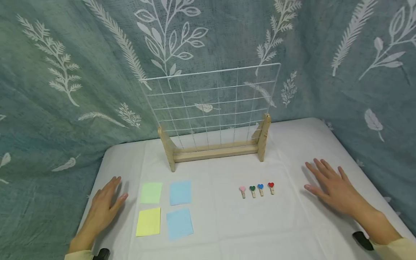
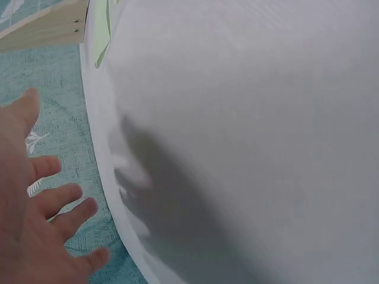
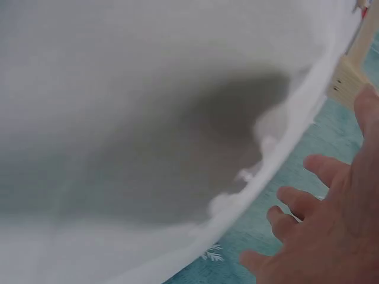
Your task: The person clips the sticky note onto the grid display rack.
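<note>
My left hand (image 1: 102, 207) is at the left of the table with fingers extended and nothing in its grasp. Nearest to it are a light green sticky note (image 1: 151, 193) and a yellow one (image 1: 148, 222); an upper blue note (image 1: 180, 193) and a lower blue note (image 1: 180, 224) lie just beyond them. Over the right side of the table, my right hand (image 1: 338, 189) spreads its fingers and holds nothing. To its left, small wooden heart clothespins lie in a row: pink (image 1: 242, 192), green (image 1: 252, 189), blue (image 1: 260, 187) and red (image 1: 271, 185).
A white wire grid (image 1: 211, 72) stands upright in a wooden base (image 1: 216, 155) at the back of the table. White cloth (image 1: 224, 216) covers the tabletop. Behind and beside it hangs a green-blue curtain (image 1: 107, 90) with white leaf prints.
</note>
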Demonstrator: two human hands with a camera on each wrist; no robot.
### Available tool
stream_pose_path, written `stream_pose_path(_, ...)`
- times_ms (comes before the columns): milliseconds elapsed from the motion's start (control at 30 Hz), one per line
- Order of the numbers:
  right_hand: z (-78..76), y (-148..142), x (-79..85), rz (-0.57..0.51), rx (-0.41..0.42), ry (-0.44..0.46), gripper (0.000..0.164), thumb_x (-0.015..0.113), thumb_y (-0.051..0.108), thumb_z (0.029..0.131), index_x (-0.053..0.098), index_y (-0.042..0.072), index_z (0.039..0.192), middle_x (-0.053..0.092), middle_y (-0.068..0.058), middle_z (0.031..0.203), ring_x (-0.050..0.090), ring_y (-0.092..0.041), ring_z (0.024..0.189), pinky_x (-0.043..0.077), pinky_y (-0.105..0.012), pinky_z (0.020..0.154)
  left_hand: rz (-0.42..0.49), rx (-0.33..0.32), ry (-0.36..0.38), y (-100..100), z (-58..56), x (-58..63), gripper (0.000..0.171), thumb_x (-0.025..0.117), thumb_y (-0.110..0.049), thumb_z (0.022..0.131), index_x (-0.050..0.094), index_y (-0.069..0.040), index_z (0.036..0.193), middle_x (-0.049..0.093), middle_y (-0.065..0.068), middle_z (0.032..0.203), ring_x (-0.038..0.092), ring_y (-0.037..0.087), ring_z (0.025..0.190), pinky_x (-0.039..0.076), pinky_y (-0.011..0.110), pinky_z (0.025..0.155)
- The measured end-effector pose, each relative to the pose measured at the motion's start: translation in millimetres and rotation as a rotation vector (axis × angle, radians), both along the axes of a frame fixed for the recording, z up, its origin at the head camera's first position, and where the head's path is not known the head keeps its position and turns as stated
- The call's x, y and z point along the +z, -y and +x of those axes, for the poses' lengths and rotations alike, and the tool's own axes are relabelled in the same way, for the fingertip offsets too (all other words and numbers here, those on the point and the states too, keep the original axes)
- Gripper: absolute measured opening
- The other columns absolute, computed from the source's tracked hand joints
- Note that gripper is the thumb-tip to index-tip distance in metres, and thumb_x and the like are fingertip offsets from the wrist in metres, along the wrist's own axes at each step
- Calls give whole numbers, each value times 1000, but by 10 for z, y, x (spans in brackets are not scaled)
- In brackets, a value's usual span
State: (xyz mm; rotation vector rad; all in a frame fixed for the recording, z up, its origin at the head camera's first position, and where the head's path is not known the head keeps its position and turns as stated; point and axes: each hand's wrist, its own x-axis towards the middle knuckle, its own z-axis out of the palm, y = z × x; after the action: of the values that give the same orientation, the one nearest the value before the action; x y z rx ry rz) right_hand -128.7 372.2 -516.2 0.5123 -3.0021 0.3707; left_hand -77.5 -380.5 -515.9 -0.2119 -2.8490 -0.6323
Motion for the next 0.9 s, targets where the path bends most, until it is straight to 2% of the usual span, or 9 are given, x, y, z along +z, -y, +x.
stream_pose_path(167, 45, 132, 25, -58, -7, 40, 79, 61, 50, 94, 29, 14, 156, 20, -21, 162, 9, -39, 152, -9, -68, 115, 57, 38, -31, -34, 63, -75, 55, 67, -29, 95, 51, -2, 140, 50, 27, 140, 46, 49, 127, 38, 65, 98)
stream_pose_path(267, 91, 255, 31, -108, 16, 63, 77, 62, 48, 94, 35, 6, 153, 21, -23, 161, 8, -38, 152, -8, -67, 116, 65, 84, -50, -77, 99, -119, 46, 71, -26, 92, 60, 0, 129, 59, 22, 123, 56, 40, 111, 47, 56, 88)
stream_pose_path(333, 120, 344, 40, -132, 28, 80, 77, 63, 48, 94, 38, 2, 150, 23, -24, 160, 9, -39, 152, -4, -68, 116, 73, 96, -57, -122, 84, -143, 41, 73, -24, 91, 64, 0, 123, 61, 17, 110, 59, 31, 96, 51, 44, 79)
stream_pose_path(400, 126, 440, 63, -150, 37, 87, 77, 64, 48, 93, 40, 0, 148, 27, -24, 159, 15, -42, 150, 5, -70, 115, 90, 91, -63, -174, 24, -164, 38, 75, -23, 89, 66, -1, 119, 61, 12, 99, 58, 23, 84, 50, 32, 69)
stream_pose_path(467, 103, 545, 96, -166, 40, 78, 76, 68, 47, 91, 43, 1, 146, 34, -24, 154, 26, -44, 145, 19, -70, 112, 104, 75, -64, -223, -75, -162, 38, 76, -24, 88, 68, -2, 117, 60, 10, 93, 55, 19, 76, 47, 25, 63)
stream_pose_path(600, 10, 767, 146, -191, 42, 26, 69, 76, 39, 86, 52, 4, 140, 50, -21, 134, 50, -40, 121, 44, -62, 93, 124, 46, -63, -284, -249, -128, 38, 78, -26, 86, 69, -3, 115, 58, 10, 88, 51, 17, 70, 41, 22, 59)
stream_pose_path(733, -72, 967, 114, -245, 48, 29, 54, 78, 29, 86, 61, 7, 133, 58, -14, 118, 59, -30, 103, 50, -51, 83, 116, 48, -52, -294, -270, -93, 38, 81, -22, 83, 69, -3, 113, 59, 10, 86, 51, 18, 69, 40, 24, 59)
stream_pose_path(800, -97, 1052, 64, -281, 52, 67, 50, 78, 25, 86, 63, 10, 131, 60, -10, 117, 61, -26, 101, 51, -48, 82, 107, 58, -35, -286, -233, -88, 40, 82, -22, 82, 68, -3, 114, 59, 9, 86, 50, 18, 69, 38, 24, 59)
stream_pose_path(900, -94, 1063, 46, -301, 44, 105, 48, 79, 23, 85, 65, 13, 129, 62, -5, 118, 62, -22, 101, 53, -44, 84, 111, 60, 5, -370, -258, -97, 46, 83, -27, 81, 67, -3, 117, 57, 9, 87, 47, 17, 70, 36, 24, 59)
